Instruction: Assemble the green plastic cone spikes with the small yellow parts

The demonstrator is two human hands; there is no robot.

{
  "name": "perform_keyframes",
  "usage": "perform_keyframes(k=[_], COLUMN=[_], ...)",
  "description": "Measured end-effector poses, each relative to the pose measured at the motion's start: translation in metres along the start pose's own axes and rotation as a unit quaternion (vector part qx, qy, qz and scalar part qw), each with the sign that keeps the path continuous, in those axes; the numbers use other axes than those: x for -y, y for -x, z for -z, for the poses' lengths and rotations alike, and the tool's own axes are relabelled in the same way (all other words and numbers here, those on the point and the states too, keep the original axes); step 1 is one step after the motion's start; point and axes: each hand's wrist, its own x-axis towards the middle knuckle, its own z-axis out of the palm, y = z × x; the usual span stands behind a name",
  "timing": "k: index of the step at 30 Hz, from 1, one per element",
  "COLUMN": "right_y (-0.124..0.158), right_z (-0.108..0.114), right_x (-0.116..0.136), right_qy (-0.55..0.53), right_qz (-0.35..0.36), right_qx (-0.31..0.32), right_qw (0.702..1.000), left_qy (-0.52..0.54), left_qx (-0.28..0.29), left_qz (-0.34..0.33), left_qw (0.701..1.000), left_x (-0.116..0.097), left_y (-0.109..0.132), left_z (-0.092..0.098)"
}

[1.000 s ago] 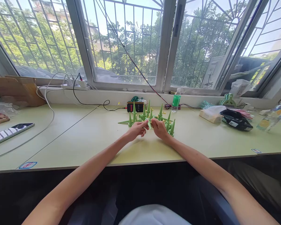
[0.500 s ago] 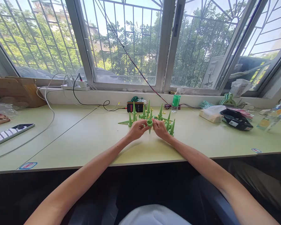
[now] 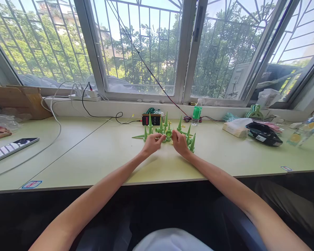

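I have a pale yellow table (image 3: 94,150) running the full width of my view, with a dark seam slanting across its left part. Near its middle, toward the back edge, I make out a cluster of green spikes (image 3: 146,134), most upright, one lying flat. Just behind them I see a small black display (image 3: 155,119); a bottle (image 3: 197,112) stands near the back edge. Toward the left edge I find a phone (image 3: 13,150) and a white cable (image 3: 60,127). Toward the right lie a tissue box (image 3: 236,129) and a black pouch (image 3: 264,134), touching. A sticker (image 3: 31,184) marks the front edge on the left, another (image 3: 286,168) on the right.
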Motion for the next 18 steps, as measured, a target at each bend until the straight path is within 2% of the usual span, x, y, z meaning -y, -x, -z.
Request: perform_keyframes(k=[2, 5, 7, 9, 11, 14, 18], right_y=[0.0, 0.002, 0.003, 0.003, 0.003, 0.003, 0.003], right_z=[0.001, 0.001, 0.0, 0.0, 0.0, 0.0, -0.001], right_x=[0.001, 0.002, 0.002, 0.002, 0.002, 0.001, -0.002], right_qy=[0.004, 0.013, 0.014, 0.012, 0.005, -0.01, -0.016], right_qz=[0.011, 0.036, 0.053, 0.061, 0.059, 0.058, 0.068], right_qx=[0.01, 0.044, 0.06, 0.067, 0.075, 0.089, 0.089], right_qw=[1.0, 0.998, 0.997, 0.996, 0.995, 0.994, 0.994], left_qy=[0.101, 0.255, 0.307, 0.328, 0.331, 0.329, 0.309], left_qx=[0.048, 0.134, 0.167, 0.171, 0.157, 0.148, 0.159], left_qz=[0.1, 0.229, 0.276, 0.294, 0.296, 0.28, 0.225], left_qw=[0.989, 0.93, 0.895, 0.881, 0.882, 0.89, 0.91], left_x=[-0.004, -0.01, -0.013, -0.015, -0.015, -0.012, -0.009], left_y=[0.0, 0.0, 0.0, 0.0, 0.001, 0.001, 0.001], left_z=[0.002, 0.007, 0.01, 0.011, 0.011, 0.01, 0.01])
